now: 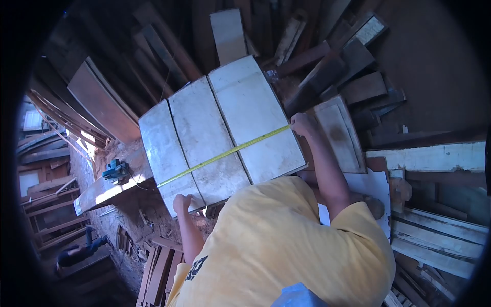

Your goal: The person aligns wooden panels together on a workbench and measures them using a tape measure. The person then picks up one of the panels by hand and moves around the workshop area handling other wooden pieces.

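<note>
Three pale, stained boards (202,133) lie side by side with thin dark gaps between them. A yellow measuring tape (225,153) stretches across all three at a slant. At its right end, by the outer board edge, my right hand (303,125) is closed on the tape. My left hand (182,203) is at the near left part of the boards, below the tape's left end. Its fingers are curled together, and what they grip is too small to tell.
A green power tool (115,170) rests on a sunlit surface at the left. Wood pieces (358,61) lean beyond the boards. White planks (440,235) are stacked at the right. Another person (82,251) in dark clothing is at the lower left.
</note>
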The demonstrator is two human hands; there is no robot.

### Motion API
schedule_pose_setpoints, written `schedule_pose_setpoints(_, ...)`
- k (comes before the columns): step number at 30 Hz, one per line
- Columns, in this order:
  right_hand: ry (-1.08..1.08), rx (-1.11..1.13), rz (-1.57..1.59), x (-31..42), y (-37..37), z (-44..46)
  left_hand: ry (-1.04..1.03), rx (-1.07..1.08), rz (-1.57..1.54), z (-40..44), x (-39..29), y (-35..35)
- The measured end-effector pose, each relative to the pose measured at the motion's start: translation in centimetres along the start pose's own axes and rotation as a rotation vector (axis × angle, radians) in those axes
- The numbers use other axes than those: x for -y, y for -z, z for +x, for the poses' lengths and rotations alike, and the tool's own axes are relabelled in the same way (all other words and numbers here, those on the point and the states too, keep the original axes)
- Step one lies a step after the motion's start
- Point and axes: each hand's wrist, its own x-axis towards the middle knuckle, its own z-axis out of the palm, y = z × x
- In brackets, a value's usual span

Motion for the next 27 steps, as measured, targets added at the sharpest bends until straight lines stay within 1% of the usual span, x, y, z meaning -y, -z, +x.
schedule_pose_setpoints(6, -0.017, -0.014, -0.008, 0.3, 0.1, -0.1, -0.032, -0.017, 0.010, 0.1, 0.3, -0.2)
schedule_pose_setpoints(11, -0.030, -0.001, 0.008, -0.4, -0.9, 0.7, -0.010, -0.007, 0.010, -0.1, 0.1, -0.1)
schedule_pose_setpoints(13, 0.012, -0.082, 0.018, -0.6, -1.2, 0.6, -0.011, -0.006, 0.016, 0.1, 0.2, -0.2)
schedule_pose_setpoints(14, 0.004, -0.083, 0.020, -0.8, -1.2, 0.6, -0.015, -0.002, 0.023, 0.1, 0.2, -0.2)
schedule_pose_setpoints(16, -0.008, 0.006, -0.003, 0.2, 0.2, -0.4, -0.026, 0.002, 0.033, 0.3, 0.2, -0.2)
schedule_pose_setpoints(17, -0.017, 0.008, -0.001, 0.3, 0.1, -0.5, -0.029, -0.001, 0.035, 0.4, 0.3, -0.3)
schedule_pose_setpoints(19, 0.012, -0.059, 0.015, 0.0, -0.4, -0.3, -0.037, 0.003, 0.042, 0.4, 0.5, -0.5)
schedule_pose_setpoints(23, 0.005, -0.043, 0.000, -0.3, -0.5, 0.0, -0.069, -0.012, 0.036, 0.9, 0.5, -1.0)
schedule_pose_setpoints(25, 0.044, -0.081, -0.047, -0.2, -0.9, 0.1, -0.063, -0.030, 0.033, 0.8, 0.9, -0.6)
schedule_pose_setpoints(27, 0.054, -0.050, -0.053, -0.1, -0.6, 0.1, -0.065, 0.002, 0.054, 0.8, 0.6, -0.6)
